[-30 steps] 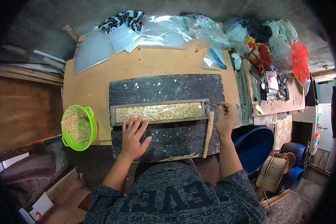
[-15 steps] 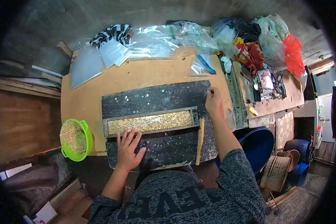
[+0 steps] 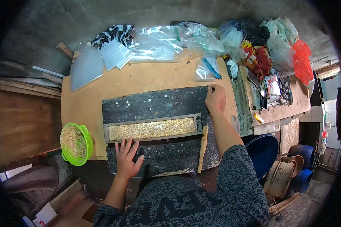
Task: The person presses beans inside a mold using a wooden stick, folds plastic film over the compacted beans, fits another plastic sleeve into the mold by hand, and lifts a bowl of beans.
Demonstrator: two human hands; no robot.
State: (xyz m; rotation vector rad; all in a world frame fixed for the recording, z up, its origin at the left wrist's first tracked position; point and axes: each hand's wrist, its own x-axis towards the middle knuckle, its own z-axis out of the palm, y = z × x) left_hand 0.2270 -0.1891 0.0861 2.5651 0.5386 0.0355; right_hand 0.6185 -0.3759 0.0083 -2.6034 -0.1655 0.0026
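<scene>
A long wooden frame [image 3: 105, 133] lies on a dark board [image 3: 151, 100], filled with pale chopped pieces [image 3: 151, 129] that look covered by clear film. My left hand [image 3: 128, 159] has its fingers spread, the tips at the frame's near edge toward its left end. At the board's far right corner is my right hand [image 3: 216, 99], its fingers bent together; whatever they hold, if anything, is too small to make out. A light wooden stick [image 3: 203, 149] lies right of the frame.
A green basket [image 3: 89, 145] of pale pieces stands at the left. Clear plastic sheets [image 3: 86, 68] and bags [image 3: 201, 38] line the table's back. Tools [image 3: 272, 90] lie on a side table at the right, with blue barrels [image 3: 301, 155] below.
My right hand has moved from beside the frame's right end to the board's far right corner. My left hand has stayed at the near edge. The whole view has shifted somewhat.
</scene>
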